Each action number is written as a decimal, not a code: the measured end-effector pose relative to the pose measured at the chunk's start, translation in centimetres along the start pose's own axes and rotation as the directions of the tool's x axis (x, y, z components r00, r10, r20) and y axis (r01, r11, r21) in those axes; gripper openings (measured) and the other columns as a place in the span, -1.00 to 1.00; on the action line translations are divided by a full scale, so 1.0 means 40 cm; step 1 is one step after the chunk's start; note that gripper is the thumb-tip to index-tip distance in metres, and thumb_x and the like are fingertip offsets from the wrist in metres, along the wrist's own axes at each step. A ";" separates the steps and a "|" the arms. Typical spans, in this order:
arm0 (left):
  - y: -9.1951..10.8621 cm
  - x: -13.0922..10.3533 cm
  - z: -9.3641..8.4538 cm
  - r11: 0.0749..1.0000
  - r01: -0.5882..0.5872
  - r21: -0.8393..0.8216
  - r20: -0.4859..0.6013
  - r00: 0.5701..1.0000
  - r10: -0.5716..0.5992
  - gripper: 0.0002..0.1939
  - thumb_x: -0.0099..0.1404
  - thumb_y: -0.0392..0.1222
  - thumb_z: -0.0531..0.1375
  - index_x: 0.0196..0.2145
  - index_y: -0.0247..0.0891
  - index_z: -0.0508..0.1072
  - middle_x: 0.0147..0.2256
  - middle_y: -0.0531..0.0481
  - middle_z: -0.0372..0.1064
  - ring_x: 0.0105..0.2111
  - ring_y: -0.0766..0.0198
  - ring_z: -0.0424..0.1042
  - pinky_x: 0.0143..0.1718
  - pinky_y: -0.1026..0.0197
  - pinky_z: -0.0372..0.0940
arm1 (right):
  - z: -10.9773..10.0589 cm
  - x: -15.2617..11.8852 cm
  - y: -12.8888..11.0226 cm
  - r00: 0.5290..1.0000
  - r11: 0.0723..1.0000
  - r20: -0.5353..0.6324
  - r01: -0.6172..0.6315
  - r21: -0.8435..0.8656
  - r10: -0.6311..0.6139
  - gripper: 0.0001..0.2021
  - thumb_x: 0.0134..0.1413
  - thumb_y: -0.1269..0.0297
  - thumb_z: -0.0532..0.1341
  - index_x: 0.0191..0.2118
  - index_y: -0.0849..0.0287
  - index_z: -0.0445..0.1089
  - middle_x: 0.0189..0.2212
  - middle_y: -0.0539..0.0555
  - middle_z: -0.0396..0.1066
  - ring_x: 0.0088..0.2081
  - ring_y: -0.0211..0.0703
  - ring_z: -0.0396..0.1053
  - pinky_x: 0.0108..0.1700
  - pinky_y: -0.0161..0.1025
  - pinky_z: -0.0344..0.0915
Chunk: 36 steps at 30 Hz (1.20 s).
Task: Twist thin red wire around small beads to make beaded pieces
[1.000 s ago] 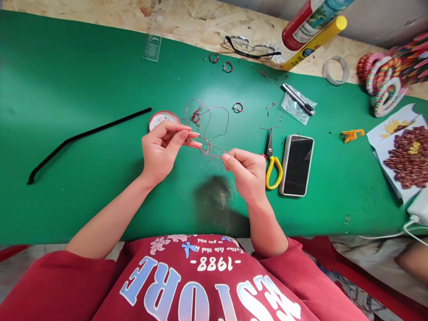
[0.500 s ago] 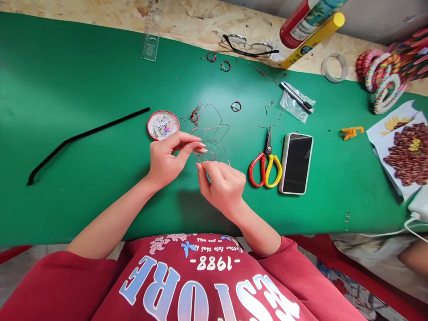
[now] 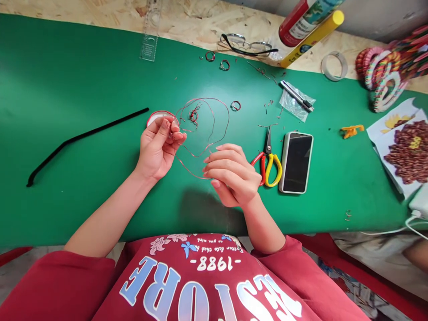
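My left hand (image 3: pixel 156 149) is raised over the near side of a small red-rimmed dish (image 3: pixel 162 112), hiding much of it. Its thumb and index finger pinch a thin reddish cord (image 3: pixel 228 118). Loops of that cord spread out across the space right of the hand. My right hand (image 3: pixel 233 173) is held lower and to the right, fingers bent and close together, with a strand running to its thumb and fingertips. A small tangle of red cord (image 3: pixel 194 116) lies on the green mat between and beyond both hands.
Right of my right hand lie red-and-yellow-handled scissors (image 3: pixel 274 171) and a phone (image 3: pixel 296 162). Cord rings (image 3: pixel 236 105), a cutter (image 3: pixel 297 96) on a plastic bag and glasses (image 3: pixel 249 44) lie farther back. A black bent strip (image 3: pixel 88 129) lies left.
My hands have moved apart: the left back and left over the dish, turning its palm up, the right to the right. The cord between them has opened into wide loops.
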<state>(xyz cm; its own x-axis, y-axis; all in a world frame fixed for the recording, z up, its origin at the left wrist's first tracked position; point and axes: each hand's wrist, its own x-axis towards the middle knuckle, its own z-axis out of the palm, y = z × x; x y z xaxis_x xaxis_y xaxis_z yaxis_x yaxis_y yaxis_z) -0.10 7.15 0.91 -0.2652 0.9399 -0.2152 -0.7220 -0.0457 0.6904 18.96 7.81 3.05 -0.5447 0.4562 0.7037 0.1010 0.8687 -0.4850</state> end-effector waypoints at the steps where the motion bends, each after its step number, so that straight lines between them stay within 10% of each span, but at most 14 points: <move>1: 0.001 -0.001 0.002 0.999 0.028 -0.026 -0.006 1.000 -0.028 -0.71 -0.08 -0.02 0.53 -0.46 -0.16 0.58 -0.51 0.26 0.51 -0.55 0.58 0.51 -0.38 0.55 0.51 | 0.001 -0.002 0.007 1.000 1.000 0.014 0.010 0.021 -0.010 -0.80 0.35 0.35 0.09 -0.32 0.18 0.38 -0.47 0.03 0.43 -0.33 -0.22 0.43 -0.10 -0.11 0.43; 8: 0.001 -0.017 0.015 0.998 0.020 0.066 -0.028 0.999 -0.018 -0.70 -0.03 -0.02 0.51 -0.42 -0.17 0.55 -0.48 0.25 0.54 -0.49 0.51 0.58 -0.32 0.48 0.55 | 0.032 -0.011 0.003 0.975 0.896 0.205 0.168 -0.412 -0.089 -0.74 0.31 0.32 0.22 -0.46 0.17 0.36 -0.65 -0.10 0.15 -0.53 -0.30 -0.05 -0.50 -0.27 -0.09; 15: -0.004 -0.019 0.011 0.970 0.022 0.240 0.010 1.000 -0.026 -0.64 0.07 0.06 0.46 -0.36 -0.21 0.49 -0.48 0.19 0.51 -0.54 0.50 0.53 -0.56 0.50 0.43 | 0.067 -0.030 -0.009 0.973 0.713 0.166 0.003 -0.702 0.159 -0.64 0.33 0.29 0.21 -0.54 0.17 0.27 -0.65 -0.07 0.22 -0.54 -0.33 0.06 -0.47 -0.27 -0.09; 23: -0.006 -0.016 0.004 0.957 0.027 0.290 0.020 0.999 -0.034 -0.60 0.05 0.10 0.47 -0.35 -0.21 0.47 -0.48 0.16 0.51 -0.57 0.51 0.48 -0.61 0.48 0.36 | 0.065 -0.036 0.004 0.970 0.832 0.124 -0.108 -0.545 0.208 -0.66 0.31 0.07 0.23 -0.44 0.17 0.40 -0.55 -0.03 0.44 -0.51 -0.31 0.27 -0.40 -0.29 0.15; 30: -0.002 -0.030 0.015 0.935 0.007 0.355 0.080 0.996 -0.038 -0.63 0.08 0.10 0.45 -0.36 -0.24 0.52 -0.49 0.11 0.57 -0.57 0.42 0.54 -0.55 0.42 0.46 | 0.028 -0.023 0.017 0.983 0.911 -0.174 -0.118 -0.396 0.051 -0.88 0.26 0.29 0.25 -0.31 0.19 0.40 -0.50 0.02 0.49 -0.48 -0.29 0.34 -0.40 -0.30 0.25; 36: -0.007 -0.057 0.035 0.886 -0.098 0.453 0.225 0.974 -0.007 -0.72 0.19 0.01 0.40 -0.38 -0.26 0.54 -0.50 0.06 0.58 -0.58 0.36 0.56 -0.56 0.37 0.48 | 0.014 -0.015 0.010 0.975 0.902 -0.205 -0.164 -0.400 0.086 -0.65 0.36 0.00 0.05 -0.28 0.11 0.42 -0.46 0.05 0.45 -0.38 -0.14 0.33 -0.27 -0.12 0.25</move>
<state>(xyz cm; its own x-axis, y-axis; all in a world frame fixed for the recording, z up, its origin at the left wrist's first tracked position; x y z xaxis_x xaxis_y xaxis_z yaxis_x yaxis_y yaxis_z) 1.60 5.49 2.17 -0.1099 0.9922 -0.0590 -0.3241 0.0204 0.9458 18.85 7.78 2.16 -0.3516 0.5591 0.7509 0.5136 0.7858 -0.3446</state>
